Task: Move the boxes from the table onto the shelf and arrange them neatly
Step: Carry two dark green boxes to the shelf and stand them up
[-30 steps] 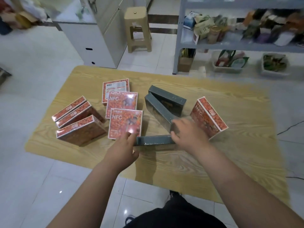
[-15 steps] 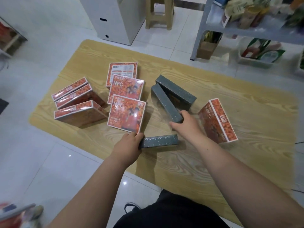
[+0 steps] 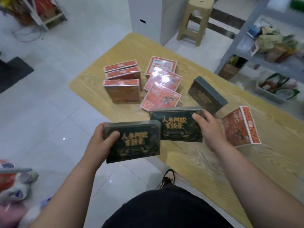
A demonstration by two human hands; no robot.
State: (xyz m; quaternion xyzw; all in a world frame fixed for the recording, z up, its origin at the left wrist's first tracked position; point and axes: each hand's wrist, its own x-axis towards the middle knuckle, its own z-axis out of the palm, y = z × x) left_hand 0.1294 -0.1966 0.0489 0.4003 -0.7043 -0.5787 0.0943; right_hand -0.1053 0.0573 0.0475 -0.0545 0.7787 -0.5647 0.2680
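Note:
My left hand (image 3: 102,142) grips a dark green box with gold lettering (image 3: 136,143), lifted over the table's near edge. My right hand (image 3: 208,127) holds a second dark green box (image 3: 174,124) by its right end, also raised and facing me. A third dark green box (image 3: 206,95) stands on the wooden table (image 3: 205,160). Orange boxes remain on the table: three upright ones (image 3: 122,84) at the left, three lying flat (image 3: 162,86) in the middle, and one upright (image 3: 241,127) beside my right hand.
A grey metal shelf (image 3: 236,40) with packets and bins stands at the right, past the table. A beige plastic stool (image 3: 194,20) and a white cabinet (image 3: 148,14) are behind the table. Another rack (image 3: 37,15) stands far left. Colourful packets (image 3: 14,186) lie at bottom left.
Both hands have lifted a dark green box each off the table and turned its printed face up. The view has swung to the left.

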